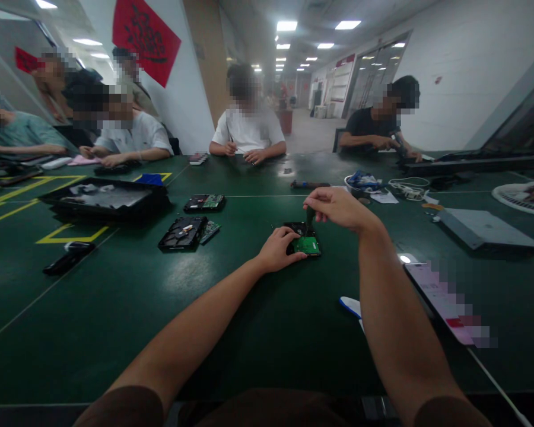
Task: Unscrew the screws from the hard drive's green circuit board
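A hard drive [309,246] with a green circuit board lies on the green table in front of me. My left hand [279,249] grips its left side, thumb at the near edge and fingers on top. Above the drive, my right hand [338,207] pinches the dark handle of a screwdriver [310,218], held upright with its tip down at the board; whether the tip sits in a screw is too small to tell. To the left lie another hard drive [204,202] and an opened drive casing [182,233] with a loose circuit board [210,232] beside it.
A black tray [104,198] stands at the left, near a dark tool [69,257]. On the right are a phone [440,302], a flat grey metal box [489,228], cables [407,187] and a bowl of parts [364,182]. Several people sit across the table.
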The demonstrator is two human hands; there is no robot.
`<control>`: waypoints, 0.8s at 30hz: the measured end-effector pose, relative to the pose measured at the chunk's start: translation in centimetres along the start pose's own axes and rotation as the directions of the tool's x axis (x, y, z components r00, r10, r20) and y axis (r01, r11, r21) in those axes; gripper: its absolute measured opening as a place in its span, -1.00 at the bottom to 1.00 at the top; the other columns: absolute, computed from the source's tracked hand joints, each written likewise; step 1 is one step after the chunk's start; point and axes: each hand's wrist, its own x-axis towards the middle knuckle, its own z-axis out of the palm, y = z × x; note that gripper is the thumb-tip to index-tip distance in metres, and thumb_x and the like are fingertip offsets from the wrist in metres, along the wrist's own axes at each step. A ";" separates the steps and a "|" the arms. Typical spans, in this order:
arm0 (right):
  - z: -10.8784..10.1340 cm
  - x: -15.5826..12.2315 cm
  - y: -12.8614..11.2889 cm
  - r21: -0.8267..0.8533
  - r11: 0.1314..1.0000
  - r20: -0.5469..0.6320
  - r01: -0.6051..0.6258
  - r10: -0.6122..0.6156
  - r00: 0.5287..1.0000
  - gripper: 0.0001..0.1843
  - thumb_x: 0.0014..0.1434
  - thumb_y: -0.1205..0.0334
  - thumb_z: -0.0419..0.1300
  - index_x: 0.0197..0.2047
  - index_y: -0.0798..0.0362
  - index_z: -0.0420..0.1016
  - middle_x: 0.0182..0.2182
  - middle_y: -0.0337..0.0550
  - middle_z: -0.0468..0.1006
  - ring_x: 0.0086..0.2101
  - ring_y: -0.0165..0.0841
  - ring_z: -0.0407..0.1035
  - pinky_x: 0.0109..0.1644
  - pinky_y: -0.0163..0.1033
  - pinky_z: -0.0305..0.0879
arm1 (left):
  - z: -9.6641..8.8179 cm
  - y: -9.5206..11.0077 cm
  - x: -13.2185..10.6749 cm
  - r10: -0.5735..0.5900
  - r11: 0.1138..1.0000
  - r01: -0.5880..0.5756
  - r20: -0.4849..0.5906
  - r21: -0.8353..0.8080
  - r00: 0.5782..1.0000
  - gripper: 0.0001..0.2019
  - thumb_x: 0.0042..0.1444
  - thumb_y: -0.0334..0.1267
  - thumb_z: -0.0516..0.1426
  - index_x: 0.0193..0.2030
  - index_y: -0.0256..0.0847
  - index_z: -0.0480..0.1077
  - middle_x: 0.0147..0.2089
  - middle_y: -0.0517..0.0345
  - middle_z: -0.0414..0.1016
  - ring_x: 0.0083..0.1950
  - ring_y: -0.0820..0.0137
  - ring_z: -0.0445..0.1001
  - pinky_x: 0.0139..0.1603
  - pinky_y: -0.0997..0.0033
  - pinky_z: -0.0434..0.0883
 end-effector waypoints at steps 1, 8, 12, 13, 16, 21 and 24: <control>0.0 0.0 0.0 0.016 1.000 0.010 -0.002 0.002 1.000 -0.73 0.31 0.03 0.20 -0.18 0.06 0.58 -0.49 -0.16 0.55 -0.49 -0.37 0.44 -0.43 -0.26 0.33 | 0.0 0.0 0.0 0.001 1.000 -0.001 -0.001 0.002 1.000 -0.36 0.10 0.19 0.26 0.23 -0.13 0.39 0.18 -0.10 0.35 0.23 0.06 0.34 0.30 -0.04 0.35; -0.3 -0.1 0.1 -0.091 0.996 -0.030 -0.021 0.018 0.999 -0.76 0.23 0.03 0.28 -0.23 0.03 0.59 -0.38 -0.15 0.60 -0.44 -0.38 0.41 -0.39 -0.26 0.29 | -0.1 0.0 -0.1 0.004 1.000 -0.004 -0.001 -0.004 1.000 -0.36 0.11 0.19 0.26 0.23 -0.12 0.39 0.19 -0.10 0.35 0.23 0.06 0.34 0.29 -0.05 0.36; 0.0 0.0 0.2 -0.074 0.996 -0.052 -0.040 0.036 0.998 -0.77 0.25 0.03 0.26 -0.24 0.03 0.55 -0.36 -0.16 0.60 -0.49 -0.41 0.42 -0.42 -0.26 0.28 | -0.1 0.1 0.0 0.001 1.000 -0.001 0.000 -0.011 1.000 -0.37 0.10 0.18 0.26 0.23 -0.11 0.39 0.19 -0.10 0.35 0.24 0.05 0.33 0.29 -0.07 0.36; 0.0 0.0 0.3 -0.057 0.998 -0.044 -0.036 0.034 0.998 -0.77 0.27 0.02 0.24 -0.22 0.02 0.55 -0.36 -0.15 0.60 -0.50 -0.41 0.42 -0.43 -0.26 0.28 | -0.1 0.1 0.0 -0.001 1.000 0.001 0.001 -0.011 1.000 -0.37 0.10 0.17 0.27 0.22 -0.11 0.40 0.19 -0.09 0.35 0.24 0.05 0.33 0.29 -0.07 0.36; 0.0 0.0 0.3 0.008 1.000 0.004 -0.023 0.023 1.000 -0.74 0.34 0.03 0.17 -0.14 0.03 0.56 -0.39 -0.15 0.59 -0.47 -0.38 0.47 -0.40 -0.26 0.35 | -0.2 0.2 0.0 -0.004 1.000 0.004 0.000 -0.011 1.000 -0.38 0.10 0.17 0.28 0.23 -0.10 0.40 0.18 -0.09 0.35 0.24 0.05 0.33 0.29 -0.08 0.36; -0.3 -0.1 0.0 -0.008 1.000 0.019 -0.001 0.001 1.000 -0.76 0.28 0.09 0.22 -0.08 0.02 0.59 -0.34 -0.13 0.61 -0.44 -0.37 0.45 -0.39 -0.25 0.36 | -0.2 0.1 0.0 -0.001 1.000 0.001 0.000 -0.007 1.000 -0.37 0.10 0.18 0.27 0.22 -0.11 0.40 0.18 -0.09 0.35 0.24 0.06 0.33 0.30 -0.06 0.35; -0.3 -0.2 0.0 -0.077 0.997 -0.029 -0.007 0.004 1.000 -0.79 0.23 0.07 0.28 -0.21 0.03 0.59 -0.36 -0.13 0.61 -0.44 -0.37 0.44 -0.40 -0.24 0.33 | -0.2 0.1 0.0 -0.002 1.000 0.002 0.002 -0.008 1.000 -0.37 0.09 0.18 0.28 0.22 -0.11 0.40 0.18 -0.09 0.35 0.24 0.05 0.33 0.31 -0.07 0.34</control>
